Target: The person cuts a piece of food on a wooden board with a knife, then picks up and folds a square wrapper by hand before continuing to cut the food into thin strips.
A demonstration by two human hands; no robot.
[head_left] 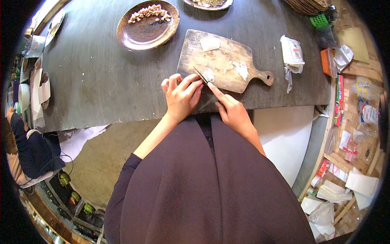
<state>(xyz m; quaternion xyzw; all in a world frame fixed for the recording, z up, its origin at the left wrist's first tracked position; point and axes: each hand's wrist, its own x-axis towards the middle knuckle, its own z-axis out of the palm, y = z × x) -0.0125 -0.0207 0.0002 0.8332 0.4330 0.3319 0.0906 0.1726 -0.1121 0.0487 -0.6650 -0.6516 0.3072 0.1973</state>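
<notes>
My right hand (235, 114) grips a knife (200, 74) with the index finger laid along it; the blade slants up and left over the board's lower left part. My left hand (181, 96) is beside the blade at the board's lower left corner, fingers bent and apart, with nothing visible in them. The wooden cutting board (219, 55) bears a flat white piece (210, 44) near its top. Finely cut white shreds (208, 75) lie close to the blade, and another small pile of white shreds (240, 70) is toward the handle.
On the dark table (93, 73), a brown plate (148, 34) holds small diced pieces (148, 13). Part of another dish (209, 5) shows at the far edge. A white plastic packet (292, 55) lies right of the board. At left, a person's dark sleeve (20, 134) is visible.
</notes>
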